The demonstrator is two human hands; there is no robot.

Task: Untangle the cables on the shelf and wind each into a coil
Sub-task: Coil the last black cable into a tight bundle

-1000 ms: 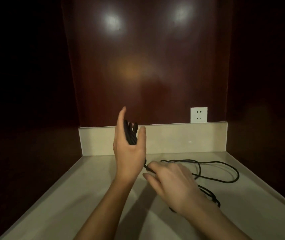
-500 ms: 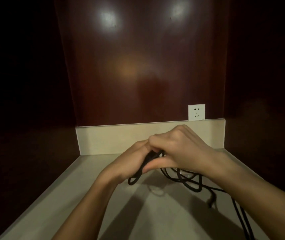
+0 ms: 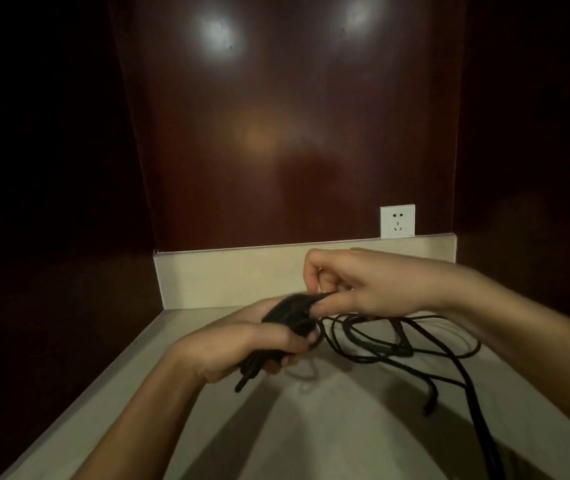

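Black cable coil [image 3: 290,315] in left hand [image 3: 238,351], long axis toward right hand [image 3: 366,285].

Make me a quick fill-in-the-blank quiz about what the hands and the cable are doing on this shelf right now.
1. The wound bundle is gripped by the ____ hand.
2. The right hand pinches the black ____ at the bundle's top.
3. Loose loops lie on the ____.
4. On the back wall sits a white ____.

Missing words: left; cable; shelf; socket

Bare shelf [image 3: 110,403] on the left; loose black cable [image 3: 390,344] loops across the right; dark walls close around.
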